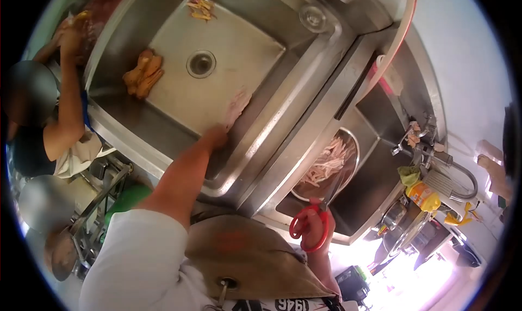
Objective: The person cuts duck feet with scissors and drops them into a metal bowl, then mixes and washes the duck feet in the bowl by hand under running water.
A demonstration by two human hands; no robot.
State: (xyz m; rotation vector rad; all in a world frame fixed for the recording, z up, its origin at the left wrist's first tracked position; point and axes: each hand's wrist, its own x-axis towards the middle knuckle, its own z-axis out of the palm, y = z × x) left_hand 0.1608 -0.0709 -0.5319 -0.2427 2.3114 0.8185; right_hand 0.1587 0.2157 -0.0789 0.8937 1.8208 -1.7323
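My left hand [216, 137] reaches into the large steel sink [174, 112], its fingers closed on the near end of a pale, blurred piece of meat [238, 105]. In my right hand [312, 232] is a pair of scissors [309, 228] with red handles. Their blades point up over a metal bowl [355, 164] in the neighbouring basin. Many pale, strip-like pieces that look like chicken feet [329, 164] fill the bowl. Orange-brown poultry pieces [143, 74] lie at the sink's left side, and small yellowish pieces [201, 8] lie at its far end.
A drain [201, 64] sits in the sink floor, and a steel divider [283, 112] separates the basins. A hose [399, 45] crosses the right basin. Beyond it are a faucet [462, 175] and a yellow bottle [423, 196]. At left, another person's arms [68, 88] work near the sink edge.
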